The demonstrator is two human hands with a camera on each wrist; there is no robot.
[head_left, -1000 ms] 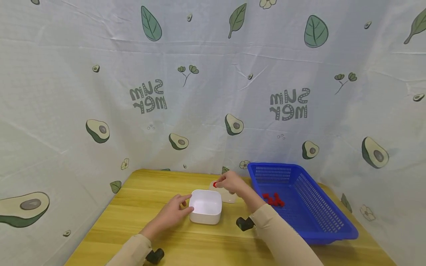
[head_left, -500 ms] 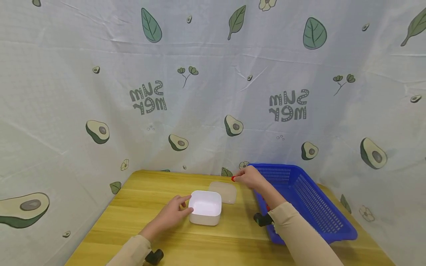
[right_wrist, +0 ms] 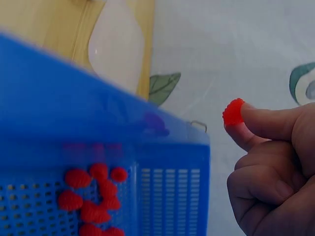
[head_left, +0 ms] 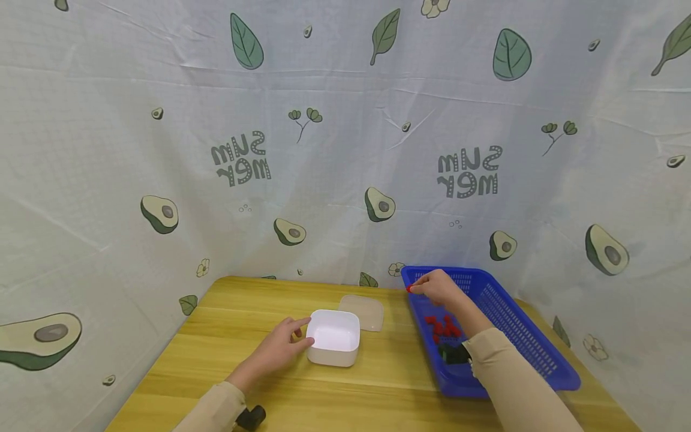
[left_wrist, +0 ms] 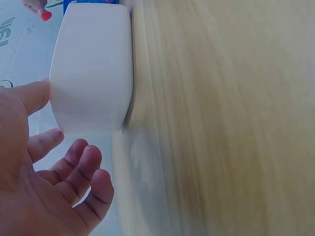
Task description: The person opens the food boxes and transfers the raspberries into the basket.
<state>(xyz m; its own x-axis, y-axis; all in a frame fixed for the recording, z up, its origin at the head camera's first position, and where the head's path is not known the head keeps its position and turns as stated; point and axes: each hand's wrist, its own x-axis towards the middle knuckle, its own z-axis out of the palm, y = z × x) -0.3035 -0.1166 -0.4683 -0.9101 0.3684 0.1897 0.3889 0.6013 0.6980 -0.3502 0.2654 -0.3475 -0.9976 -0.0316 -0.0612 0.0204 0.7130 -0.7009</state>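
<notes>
In the head view my right hand (head_left: 439,289) pinches a red raspberry (right_wrist: 234,112) between thumb and index finger, its other fingers curled in. That hand is above the far left part of a blue plastic basket (head_left: 531,342). Several more red raspberries (right_wrist: 93,211) lie together on the basket floor. With thumb and index fingertip, my left hand (head_left: 281,343) touches the left side of a white square box (head_left: 332,357), which stands upright with its top uncovered. The left hand's other fingers (left_wrist: 91,167) are loosely bent, away from the box.
A translucent flat lid (head_left: 369,312) lies on the wooden table (head_left: 243,312) behind and right of the box. The basket's raised wall (right_wrist: 98,103) stands between the lid and the raspberries. A printed curtain (head_left: 335,150) hangs behind the table.
My right hand has moved right with the raspberry, from over the lid to above the basket. The left hand and the white box have stayed put.
</notes>
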